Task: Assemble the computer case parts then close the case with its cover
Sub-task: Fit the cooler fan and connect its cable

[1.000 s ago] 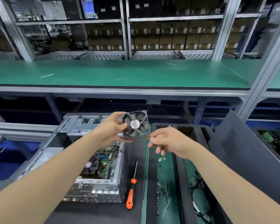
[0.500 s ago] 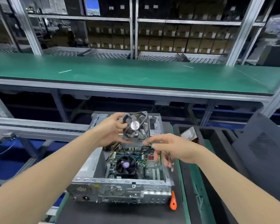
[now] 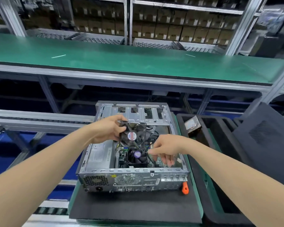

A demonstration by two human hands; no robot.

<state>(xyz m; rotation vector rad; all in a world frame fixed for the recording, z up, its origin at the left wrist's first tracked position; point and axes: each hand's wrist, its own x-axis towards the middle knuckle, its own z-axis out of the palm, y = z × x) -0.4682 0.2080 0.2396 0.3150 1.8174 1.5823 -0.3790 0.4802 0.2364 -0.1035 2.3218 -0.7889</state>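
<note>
While the open computer case [image 3: 134,161] lies on the black mat [image 3: 134,208], the fan [image 3: 132,135] hangs directly above its inside, face toward the camera. The left hand [image 3: 107,128] grips the fan's left edge; the right hand [image 3: 164,148] pinches its wire [image 3: 143,149] just below.

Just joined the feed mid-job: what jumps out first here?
The open case sits centre on a black mat, cover off. Above it, the left hand holds a black fan while the right hand pinches its cable over the motherboard. To the right lie a black foam tray and a dark side panel leaning behind it; an orange screwdriver handle pokes out at the case's near right corner.
</note>
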